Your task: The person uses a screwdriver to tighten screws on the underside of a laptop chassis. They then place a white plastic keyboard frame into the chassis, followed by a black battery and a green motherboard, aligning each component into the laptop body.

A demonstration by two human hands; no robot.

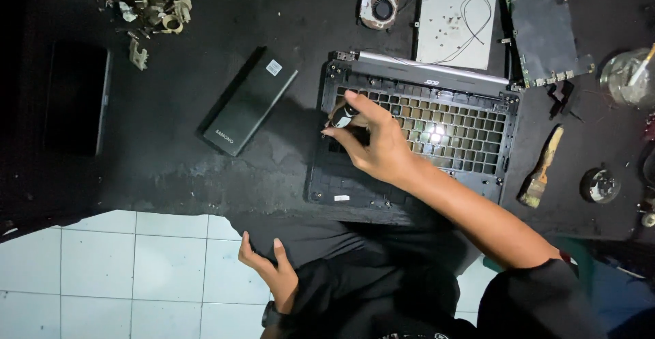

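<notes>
A dismantled laptop shell (423, 73), upside down with the key grid bare, lies on the black worktable (170, 168). My right hand (372, 141) reaches over its left part, and its fingers pinch a small silver and black object (344, 117) against the grid. My left hand (269, 267) rests low at the table's front edge, above my dark clothing, fingers slightly apart and holding nothing.
A black box-shaped battery pack (249, 100) lies left of the shell. Behind it are a cooling fan (379, 7), a grey metal plate with wires (456, 25) and a circuit board (546, 35). A brush (540, 170) and a small round tin (600, 185) sit right; metal scraps (147, 1) far left.
</notes>
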